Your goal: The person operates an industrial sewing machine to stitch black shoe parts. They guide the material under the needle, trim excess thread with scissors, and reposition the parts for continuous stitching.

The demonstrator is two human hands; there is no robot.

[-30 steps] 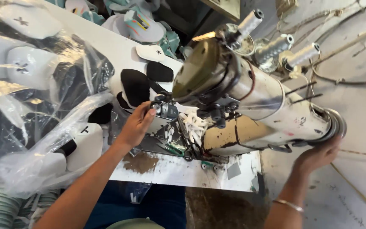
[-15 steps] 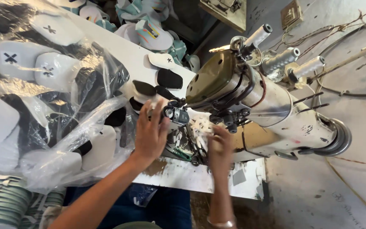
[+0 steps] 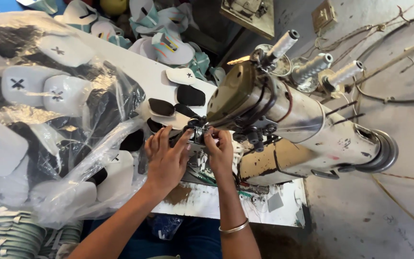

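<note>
- Nearest the viewer, both forearms rise from the bottom edge; a thin metal bangle (image 3: pixel 234 227) sits on the right wrist.
- Just above, the left hand (image 3: pixel 166 158) lies palm-down with its fingers spread wide, thumb stretched right toward the small dark presser and needle assembly (image 3: pixel 196 132) of the sewing machine (image 3: pixel 288 129).
- Beside it, the right hand (image 3: pixel 220 152) has its fingers drawn narrow, tips bunched at that same assembly. Whether they pinch thread or a small part I cannot tell; the fingers hide it.
- Under and just past the fingertips sits that assembly, at the head end of the machine. It looks like rigid metal with small, sharp, likely oily parts, so I judge that a light fingertip pinch from the sides would suit it better than a full grasp.
- Left of the left fingers, a clear plastic bag (image 3: pixel 49 124) bulges with white and black shoe-upper pieces: soft, light, slippery film.
- Just beyond the fingertips, loose black and white cut pieces (image 3: pixel 168 109) lie on the white table (image 3: pixel 140 72); flat, flexible, easily lifted by an edge.
- Farthest, past the machine body, three thread cones (image 3: pixel 315 67) stand on spindles.
</note>
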